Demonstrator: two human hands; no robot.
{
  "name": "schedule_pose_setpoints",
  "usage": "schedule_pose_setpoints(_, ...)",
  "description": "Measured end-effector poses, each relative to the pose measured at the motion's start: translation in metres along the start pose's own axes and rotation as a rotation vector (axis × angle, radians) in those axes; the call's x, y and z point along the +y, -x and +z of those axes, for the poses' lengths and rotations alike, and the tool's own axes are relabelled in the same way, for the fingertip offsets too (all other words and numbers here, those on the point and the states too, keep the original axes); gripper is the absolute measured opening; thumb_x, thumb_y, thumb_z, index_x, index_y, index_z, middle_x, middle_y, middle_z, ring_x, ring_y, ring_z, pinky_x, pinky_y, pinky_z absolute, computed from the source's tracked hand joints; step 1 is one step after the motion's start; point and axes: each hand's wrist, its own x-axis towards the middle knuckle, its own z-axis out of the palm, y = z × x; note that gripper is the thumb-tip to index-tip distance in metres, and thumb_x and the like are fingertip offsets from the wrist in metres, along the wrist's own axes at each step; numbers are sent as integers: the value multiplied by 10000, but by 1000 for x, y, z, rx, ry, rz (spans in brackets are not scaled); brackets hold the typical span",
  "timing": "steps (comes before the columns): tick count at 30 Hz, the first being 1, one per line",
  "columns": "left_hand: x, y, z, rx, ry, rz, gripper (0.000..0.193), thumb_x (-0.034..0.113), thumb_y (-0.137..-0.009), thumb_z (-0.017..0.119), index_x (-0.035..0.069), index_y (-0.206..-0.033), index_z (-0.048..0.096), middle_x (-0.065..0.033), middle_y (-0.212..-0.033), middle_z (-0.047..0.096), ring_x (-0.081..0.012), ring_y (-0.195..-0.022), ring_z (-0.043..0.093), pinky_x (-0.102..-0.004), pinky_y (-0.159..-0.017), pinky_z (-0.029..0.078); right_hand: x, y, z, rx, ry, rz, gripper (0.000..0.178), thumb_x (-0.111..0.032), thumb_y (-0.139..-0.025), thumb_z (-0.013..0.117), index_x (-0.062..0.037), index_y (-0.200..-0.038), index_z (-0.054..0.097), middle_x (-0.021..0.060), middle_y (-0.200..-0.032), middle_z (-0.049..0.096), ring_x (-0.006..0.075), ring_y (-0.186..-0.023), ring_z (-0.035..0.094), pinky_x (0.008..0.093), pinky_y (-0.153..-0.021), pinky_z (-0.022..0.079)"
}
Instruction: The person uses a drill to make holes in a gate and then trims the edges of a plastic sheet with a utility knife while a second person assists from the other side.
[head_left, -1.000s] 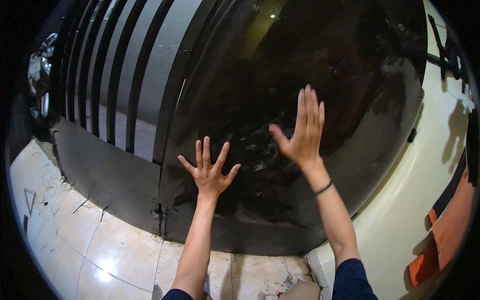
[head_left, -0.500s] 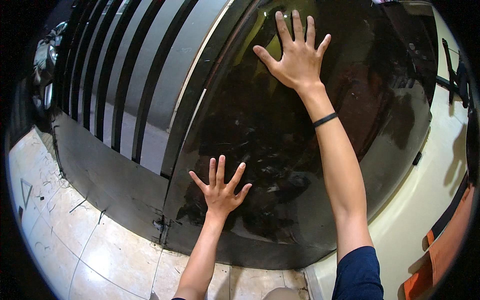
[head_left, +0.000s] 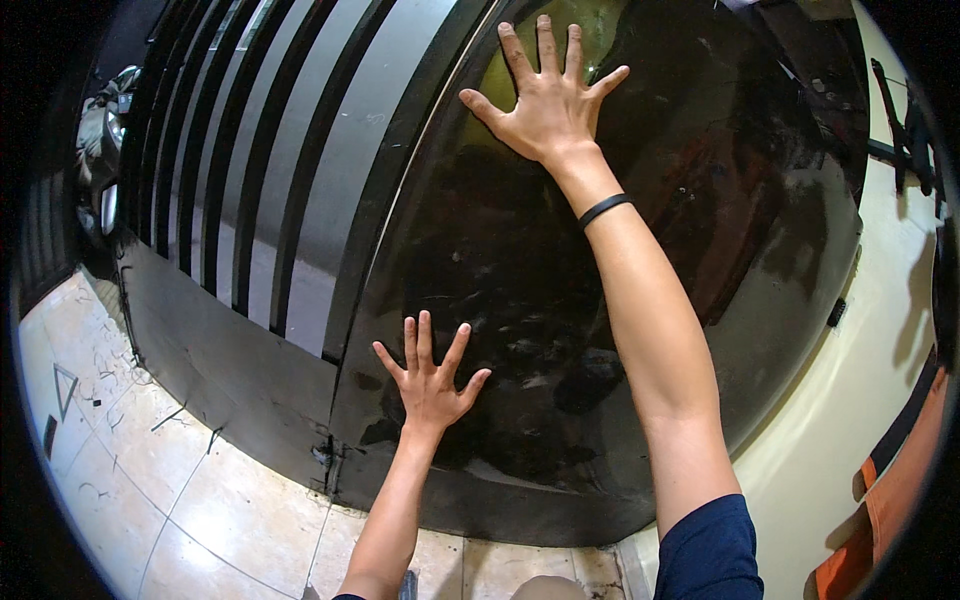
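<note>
A large dark glossy door panel stands in front of me, with cloudy streaks and reflections on it. My left hand lies flat against its lower left part, fingers spread. Higher up, near the panel's upper left edge, my right hand presses flat with its fingers apart; a black band circles that wrist. Neither hand holds anything. A yellowish patch shows behind and beside the right fingers; I cannot tell whether it is a reflection.
Dark vertical bars of a gate adjoin the panel on the left. Pale floor tiles carry a black triangular outline and scattered thin scraps. Along the right runs a cream wall, with orange cloth hanging at the far right.
My right hand has slid left across the panel, nearer its left edge. The left hand stays nearly where it was. The view has shifted slightly.
</note>
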Motion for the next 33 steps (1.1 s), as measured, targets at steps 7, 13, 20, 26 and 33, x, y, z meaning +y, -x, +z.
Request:
schedule_pose_setpoints(7, -10, -9, -14, -51, 18, -7, 813, 706, -1030, 579, 325, -1718, 373, -176, -1836, 99, -344, -1709, 47, -703, -1298, -84, -2, -4, 0, -42, -84, 15, 964, -921, -923, 416, -424, -1735, 265, 71, -1844, 150, 355, -1701, 83, 926, -1159, -76)
schedule_pose_setpoints(13, -27, -11, -35, -204, 37, 22, 855, 695, -1039, 574, 280, -1745, 329, -195, -1842, 57, -350, -1710, 28, -646, -1310, -99, -4, -22, -5, -129, -45, -7, 1012, -926, -933, 377, -363, -1757, 207, 70, -1846, 144, 321, -1705, 83, 851, -1227, -68)
schedule_pose_setpoints(20, -34, -12, -46, -377, 57, 14, 843, 739, -1023, 549, 378, -1745, 304, -127, -1854, 76, -271, -1716, 27, -595, -1326, -90, 1, -84, 12, -156, 71, 126, 1275, -993, -902, 289, -69, -1762, 105, 98, -1854, 71, 237, -1711, 11, 695, -1314, -82)
schedule_pose_setpoints(26, -45, -10, -49, -412, -3, 55, 846, 742, -1043, 513, 366, -1756, 259, -122, -1856, -13, -260, -1712, -69, -584, -1312, -173, -3, -111, 16, -75, 20, 97, 1267, -970, -903, 394, -89, -1768, 110, 122, -1852, 74, 279, -1712, 41, 718, -1317, 58)
schedule_pose_setpoints(33, -50, -9, -51, -381, 66, 56, 822, 739, -1040, 518, 365, -1742, 313, -129, -1855, 47, -263, -1715, -25, -581, -1321, -147, -15, -144, -6, -199, -92, 232, 1426, -1004, -838, 446, 48, -1731, 85, 228, -1823, 127, 348, -1701, 84, 590, -1363, 7)
